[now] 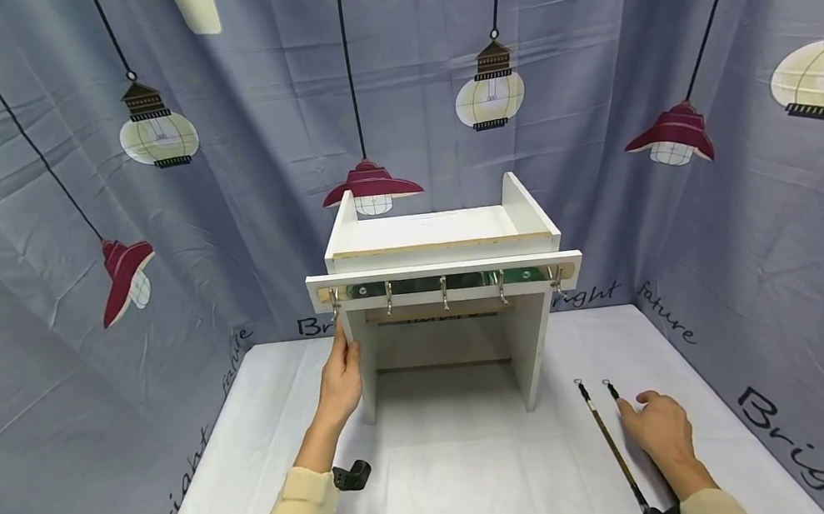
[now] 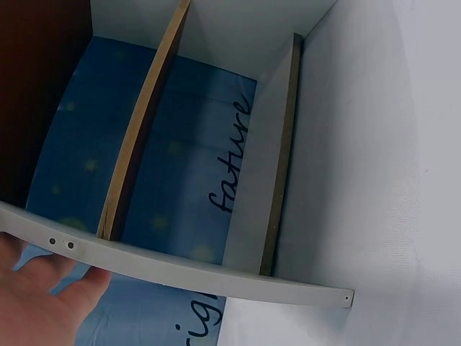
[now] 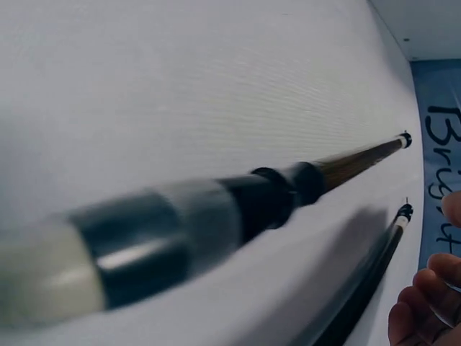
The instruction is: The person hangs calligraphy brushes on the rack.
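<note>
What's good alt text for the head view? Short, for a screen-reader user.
A left hand rests against the left side panel of a small white shelf unit with a row of metal hooks, standing on a white table. The right hand touches one of two thin dark rods lying on the table to the right.

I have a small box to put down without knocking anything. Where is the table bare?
Bare cloth lies between the left hand and the table edge, and in front of the white rack, between both forearms. It is crowded at the right, where the right hand rests beside two rods.
</note>
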`<state>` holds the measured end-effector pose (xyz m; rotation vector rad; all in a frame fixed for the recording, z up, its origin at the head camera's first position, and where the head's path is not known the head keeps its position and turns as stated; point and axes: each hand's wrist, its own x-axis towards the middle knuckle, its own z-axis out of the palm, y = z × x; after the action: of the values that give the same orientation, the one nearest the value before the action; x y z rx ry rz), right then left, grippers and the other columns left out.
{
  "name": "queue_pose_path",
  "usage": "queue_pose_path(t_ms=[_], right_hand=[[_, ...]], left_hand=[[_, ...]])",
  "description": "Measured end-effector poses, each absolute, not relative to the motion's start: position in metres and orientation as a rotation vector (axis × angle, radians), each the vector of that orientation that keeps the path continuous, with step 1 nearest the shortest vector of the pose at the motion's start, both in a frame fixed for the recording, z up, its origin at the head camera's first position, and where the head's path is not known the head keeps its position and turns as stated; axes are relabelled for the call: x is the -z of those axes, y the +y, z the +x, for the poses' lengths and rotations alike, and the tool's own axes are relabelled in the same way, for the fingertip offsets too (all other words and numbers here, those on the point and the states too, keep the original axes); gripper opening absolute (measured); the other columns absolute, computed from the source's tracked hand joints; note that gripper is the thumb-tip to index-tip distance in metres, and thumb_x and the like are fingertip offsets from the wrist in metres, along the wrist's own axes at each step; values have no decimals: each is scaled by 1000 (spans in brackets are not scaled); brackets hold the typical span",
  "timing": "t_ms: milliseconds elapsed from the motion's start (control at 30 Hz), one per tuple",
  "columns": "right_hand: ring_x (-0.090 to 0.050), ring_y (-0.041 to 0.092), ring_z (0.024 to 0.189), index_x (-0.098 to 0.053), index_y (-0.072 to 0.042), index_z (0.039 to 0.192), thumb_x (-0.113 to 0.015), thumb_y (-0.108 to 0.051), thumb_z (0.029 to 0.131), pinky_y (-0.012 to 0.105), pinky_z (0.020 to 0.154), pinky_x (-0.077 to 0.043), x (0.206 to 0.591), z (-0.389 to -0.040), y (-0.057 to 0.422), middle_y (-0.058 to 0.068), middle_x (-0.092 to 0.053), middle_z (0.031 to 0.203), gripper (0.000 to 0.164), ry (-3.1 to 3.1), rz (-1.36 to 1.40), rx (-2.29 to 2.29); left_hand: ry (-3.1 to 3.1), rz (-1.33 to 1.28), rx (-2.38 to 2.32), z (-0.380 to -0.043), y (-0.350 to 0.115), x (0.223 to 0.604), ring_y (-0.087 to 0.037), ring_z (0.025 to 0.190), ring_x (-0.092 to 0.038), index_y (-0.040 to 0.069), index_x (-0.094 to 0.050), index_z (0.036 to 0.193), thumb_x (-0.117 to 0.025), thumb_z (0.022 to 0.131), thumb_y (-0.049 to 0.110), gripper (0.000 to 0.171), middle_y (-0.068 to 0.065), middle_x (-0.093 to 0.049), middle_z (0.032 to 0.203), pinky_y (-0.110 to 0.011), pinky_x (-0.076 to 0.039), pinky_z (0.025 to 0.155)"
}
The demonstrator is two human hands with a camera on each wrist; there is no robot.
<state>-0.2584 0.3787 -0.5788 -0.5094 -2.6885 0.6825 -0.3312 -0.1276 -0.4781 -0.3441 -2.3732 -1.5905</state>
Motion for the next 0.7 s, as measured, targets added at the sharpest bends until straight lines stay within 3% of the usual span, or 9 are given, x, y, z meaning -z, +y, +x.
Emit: queue_pose_path(t_ms=[333, 700], right_hand=[[-61, 55, 101, -60, 18, 116, -61, -29, 98, 62, 86, -51, 597, -254, 369, 40, -60, 105, 51, -2703, -597, -678], [-62, 52, 96, -59, 18, 116, -61, -25, 100, 60, 83, -51, 605, -255, 371, 37, -60, 101, 46, -2737, -538, -644]], left_hand=[[-2368, -335, 1609, -329, -127, 479, -32, 157, -24, 30, -4, 167, -32, 114, 40, 61, -6, -14, 173, -53, -26, 126], [-2361, -331, 1626, -328, -126, 477, -32, 157, -25, 31, -4, 167, -33, 114, 39, 61, -8, -15, 173, -53, -26, 126]])
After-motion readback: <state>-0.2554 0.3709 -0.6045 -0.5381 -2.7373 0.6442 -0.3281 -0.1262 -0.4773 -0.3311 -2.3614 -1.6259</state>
